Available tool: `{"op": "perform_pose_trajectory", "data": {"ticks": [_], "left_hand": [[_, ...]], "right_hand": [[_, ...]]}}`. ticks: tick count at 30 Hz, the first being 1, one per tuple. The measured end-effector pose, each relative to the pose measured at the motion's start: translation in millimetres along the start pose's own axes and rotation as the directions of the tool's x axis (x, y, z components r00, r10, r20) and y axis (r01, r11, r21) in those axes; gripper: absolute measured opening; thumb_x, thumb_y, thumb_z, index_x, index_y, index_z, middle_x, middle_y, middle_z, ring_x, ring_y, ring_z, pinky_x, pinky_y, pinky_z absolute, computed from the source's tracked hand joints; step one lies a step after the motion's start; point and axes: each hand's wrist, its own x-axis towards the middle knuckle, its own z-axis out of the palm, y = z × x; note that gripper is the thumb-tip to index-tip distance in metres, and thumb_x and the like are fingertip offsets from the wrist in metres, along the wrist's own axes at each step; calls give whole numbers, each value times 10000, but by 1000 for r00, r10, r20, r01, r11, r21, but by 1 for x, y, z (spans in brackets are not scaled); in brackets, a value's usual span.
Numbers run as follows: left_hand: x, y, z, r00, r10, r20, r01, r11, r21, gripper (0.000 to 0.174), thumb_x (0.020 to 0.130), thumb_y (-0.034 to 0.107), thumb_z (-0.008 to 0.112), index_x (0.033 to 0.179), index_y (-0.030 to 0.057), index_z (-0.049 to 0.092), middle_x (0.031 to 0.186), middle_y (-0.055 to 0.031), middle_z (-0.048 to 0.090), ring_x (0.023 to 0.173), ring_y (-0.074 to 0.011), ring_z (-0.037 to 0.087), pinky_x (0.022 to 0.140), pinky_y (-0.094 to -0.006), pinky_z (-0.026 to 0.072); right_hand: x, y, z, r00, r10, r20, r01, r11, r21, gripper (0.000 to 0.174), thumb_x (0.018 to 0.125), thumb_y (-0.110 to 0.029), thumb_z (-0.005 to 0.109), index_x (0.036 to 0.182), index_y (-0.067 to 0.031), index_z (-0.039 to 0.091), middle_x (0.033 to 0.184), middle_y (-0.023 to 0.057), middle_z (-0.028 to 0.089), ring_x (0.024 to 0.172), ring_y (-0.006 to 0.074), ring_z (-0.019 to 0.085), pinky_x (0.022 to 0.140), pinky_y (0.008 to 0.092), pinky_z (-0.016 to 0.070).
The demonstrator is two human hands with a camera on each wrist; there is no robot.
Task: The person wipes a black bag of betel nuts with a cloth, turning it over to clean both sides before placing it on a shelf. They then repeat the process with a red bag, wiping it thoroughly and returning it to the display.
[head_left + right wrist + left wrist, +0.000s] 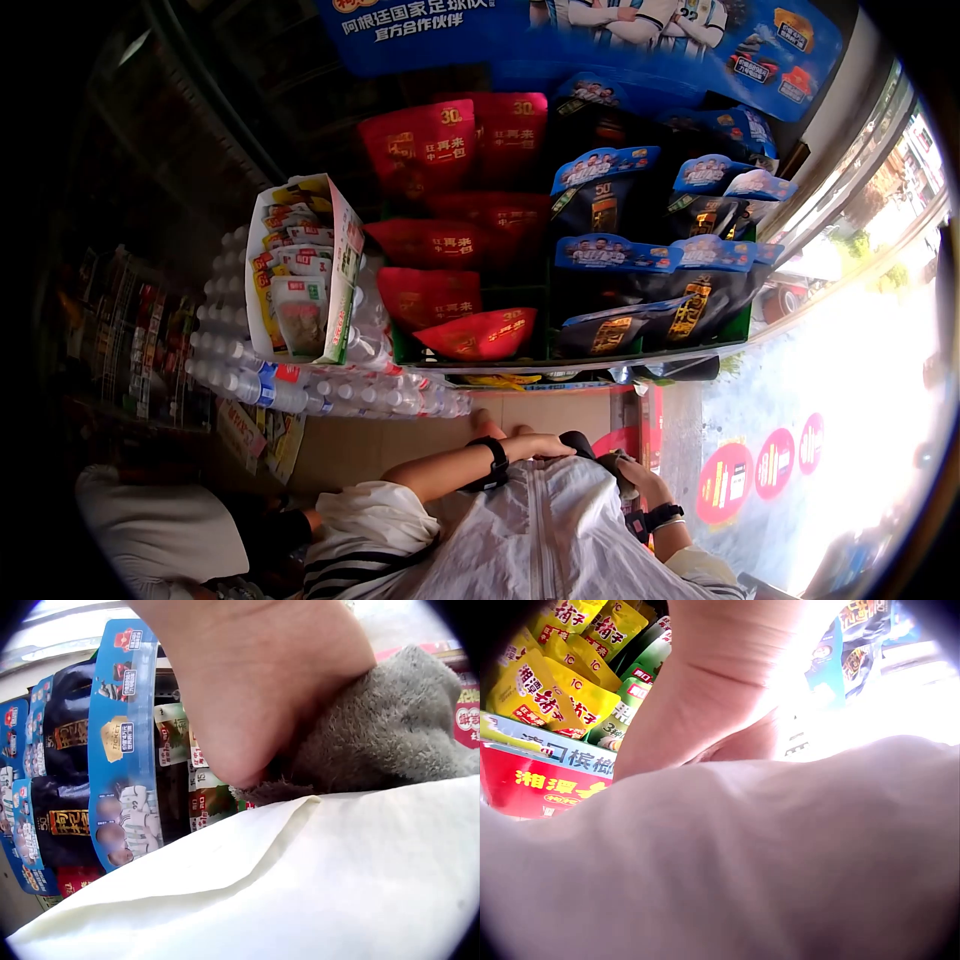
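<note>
In the head view the left hand (541, 447) lies against the front of the pale jacket (535, 530) at the waist, beside a small dark item (576, 443). Its fingers look extended. The left wrist view shows only the heel of that hand (712, 697) above the fabric, with the fingers hidden. A fuzzy grey cloth (382, 724) is bunched at the right hand (262, 675), which grips it close to the jacket; most of those fingers are out of sight. The right hand (641, 479) is just right of the left one in the head view.
Ahead stands a display of red packets (455, 240) and dark-blue packets (610, 255). A white box of sachets (345, 260) rests on bottled water (365, 395) at left. Another person's sleeve (165, 530) is at lower left; a bright glass pane (800, 430) is at right.
</note>
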Motion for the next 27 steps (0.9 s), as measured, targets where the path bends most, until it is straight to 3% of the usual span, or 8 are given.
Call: {"op": "perform_pose_trajectory", "data": {"ticks": [7, 14, 19, 23, 25, 27], "left_hand": [[11, -13, 4, 993, 113, -28, -114, 992, -60, 544, 824, 532, 501, 1002, 36, 637, 813, -30, 588, 681, -161, 500, 575, -322, 386], [16, -13, -3, 997, 54, 56, -54, 999, -5, 592, 843, 535, 472, 1108, 22, 600, 955, -48, 612, 753, -148, 526, 649, -290, 416], [-5, 0, 0, 993, 109, 34, -108, 993, -43, 644, 854, 529, 467, 1206, -7, 517, 1141, -101, 581, 981, -205, 537, 825, -301, 417], [-24, 6, 0, 991, 121, 50, -113, 985, -127, 650, 851, 526, 478, 1212, -14, 508, 1196, -117, 550, 1062, -220, 503, 884, -308, 388], [-14, 4, 0, 994, 63, 90, -54, 993, -103, 557, 912, 455, 431, 1237, 6, 491, 1201, -28, 525, 1056, -133, 461, 899, -262, 354], [-18, 5, 0, 994, 46, 95, -35, 993, -112, 551, 915, 449, 428, 1236, 6, 492, 1199, -27, 525, 1056, -132, 461, 901, -261, 351]], "right_hand": [[10, 12, -4, 1000, -15, 0, 15, 1000, 0, 444, 869, -298, 359, 1174, -8, 502, 1088, 137, 579, 960, 224, 535, 825, 322, 420], [-12, -12, 4, 1000, 5, -9, -5, 998, 62, 435, 858, -290, 384, 1173, -22, 516, 1075, 117, 583, 946, 220, 538, 801, 315, 429], [-39, -40, 14, 995, 48, -85, -45, 998, 31, 431, 855, -290, 386, 1171, -29, 519, 1067, 114, 584, 936, 220, 539, 790, 315, 432], [-47, -48, 16, 992, 68, -106, -65, 997, 28, 423, 850, -292, 393, 1160, -36, 527, 1048, 109, 588, 920, 217, 542, 777, 317, 435], [-42, -45, 15, 991, 87, -100, -85, 996, 22, 416, 847, -293, 399, 1148, -39, 534, 1030, 105, 591, 907, 215, 544, 768, 320, 436], [-36, -37, 12, 993, 75, -91, -73, 997, 20, 414, 847, -290, 399, 1145, -39, 535, 1029, 105, 592, 906, 214, 545, 768, 320, 436]]}}
